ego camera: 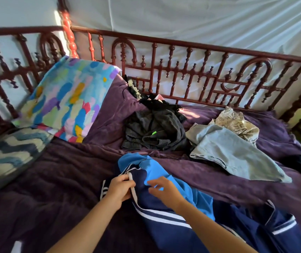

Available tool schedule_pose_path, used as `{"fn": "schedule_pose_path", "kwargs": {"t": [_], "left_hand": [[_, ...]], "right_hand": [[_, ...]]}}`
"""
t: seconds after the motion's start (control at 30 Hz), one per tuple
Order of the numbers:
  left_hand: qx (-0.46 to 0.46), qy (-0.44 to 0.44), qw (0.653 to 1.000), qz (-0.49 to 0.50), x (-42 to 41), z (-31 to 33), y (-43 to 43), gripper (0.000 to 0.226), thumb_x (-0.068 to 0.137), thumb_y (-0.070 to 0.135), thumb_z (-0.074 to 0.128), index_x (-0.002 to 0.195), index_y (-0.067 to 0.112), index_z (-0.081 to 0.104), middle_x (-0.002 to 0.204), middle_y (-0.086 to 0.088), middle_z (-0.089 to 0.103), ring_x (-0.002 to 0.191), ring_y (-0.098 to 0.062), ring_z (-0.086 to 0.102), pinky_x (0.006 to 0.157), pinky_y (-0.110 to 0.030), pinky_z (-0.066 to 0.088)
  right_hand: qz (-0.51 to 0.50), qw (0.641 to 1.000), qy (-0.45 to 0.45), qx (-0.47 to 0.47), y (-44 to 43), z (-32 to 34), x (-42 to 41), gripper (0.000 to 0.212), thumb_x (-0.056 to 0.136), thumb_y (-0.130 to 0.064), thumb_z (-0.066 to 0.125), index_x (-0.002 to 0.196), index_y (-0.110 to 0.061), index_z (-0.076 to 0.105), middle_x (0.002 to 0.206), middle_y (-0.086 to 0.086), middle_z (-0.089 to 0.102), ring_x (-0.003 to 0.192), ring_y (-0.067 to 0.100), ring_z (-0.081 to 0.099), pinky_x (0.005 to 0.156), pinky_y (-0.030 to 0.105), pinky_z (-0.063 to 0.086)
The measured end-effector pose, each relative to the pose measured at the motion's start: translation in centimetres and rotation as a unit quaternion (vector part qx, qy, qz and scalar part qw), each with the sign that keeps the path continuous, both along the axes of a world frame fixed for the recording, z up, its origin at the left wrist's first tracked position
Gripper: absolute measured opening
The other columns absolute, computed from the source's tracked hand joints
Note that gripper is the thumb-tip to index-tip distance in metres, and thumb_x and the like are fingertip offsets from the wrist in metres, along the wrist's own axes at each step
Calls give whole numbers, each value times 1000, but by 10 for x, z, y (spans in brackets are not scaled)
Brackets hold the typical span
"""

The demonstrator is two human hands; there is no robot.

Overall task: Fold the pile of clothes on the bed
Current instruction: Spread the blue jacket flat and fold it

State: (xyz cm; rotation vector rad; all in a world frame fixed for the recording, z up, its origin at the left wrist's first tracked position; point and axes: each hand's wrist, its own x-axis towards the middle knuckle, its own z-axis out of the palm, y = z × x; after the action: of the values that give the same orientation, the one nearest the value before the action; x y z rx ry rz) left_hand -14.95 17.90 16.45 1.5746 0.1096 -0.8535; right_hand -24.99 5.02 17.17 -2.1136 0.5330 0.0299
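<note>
Near the front edge of the bed (54, 179), the left hand (120, 189) pinches the white trim of the bunched blue jacket (160, 234) while the right hand (164, 189) spreads loosely over it, holding nothing, so a one-sided tug could twist the fold.

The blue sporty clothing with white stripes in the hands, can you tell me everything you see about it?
The navy and light blue sports garment with white stripes looks like soft, smooth fabric. It lies crumpled and unfolded at the front of the purple bedspread. Light blue panels sit toward the top and navy lower down, with paired white stripes and a white-trimmed edge. The left hand pinches that white edge. The right hand has spread fingers on the light blue part. Top or trousers, I cannot tell.
</note>
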Motion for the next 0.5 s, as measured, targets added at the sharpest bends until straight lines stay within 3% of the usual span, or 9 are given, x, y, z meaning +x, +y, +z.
{"fn": "schedule_pose_path", "kwargs": {"t": [0.13,0.23,0.33,0.43,0.5], "left_hand": [[92,-69,992,-42,2,-26,31,20,79,-13,50,79,6,59,75,-14,57,75,-26,57,65,-35,48],[155,-94,982,-42,-4,-49,60,22,75,-13,52,70,6,63,60,-8,55,65,-25,57,59,-35,48],[226,-103,968,-47,-16,-70,86,17,72,-8,54,64,8,56,56,-3,51,58,-20,53,52,-27,42],[277,-98,954,-52,-27,-89,104,27,72,-6,54,59,14,40,55,3,40,52,-9,42,48,-23,32],[290,-87,952,-50,-33,-99,112,34,73,-6,52,57,15,30,55,3,32,49,-6,33,47,-24,23]], "right_hand": [[-56,997,47,-16,-26,-10,16,34,91,-12,56,126,-10,57,100,6,54,78,11,51,64,17,39],[-27,996,87,-22,-25,-18,39,36,93,-14,54,129,-12,54,108,7,54,84,16,53,54,16,40],[43,991,107,-68,-6,-28,67,33,93,-12,52,126,-10,57,118,13,59,91,23,57,65,21,42],[143,973,108,-145,20,-34,97,24,93,-9,48,109,-2,65,111,13,62,102,30,56,84,32,43],[195,957,121,-177,34,-44,116,24,91,-6,45,72,-7,60,84,11,59,88,29,53,74,36,39]]}}
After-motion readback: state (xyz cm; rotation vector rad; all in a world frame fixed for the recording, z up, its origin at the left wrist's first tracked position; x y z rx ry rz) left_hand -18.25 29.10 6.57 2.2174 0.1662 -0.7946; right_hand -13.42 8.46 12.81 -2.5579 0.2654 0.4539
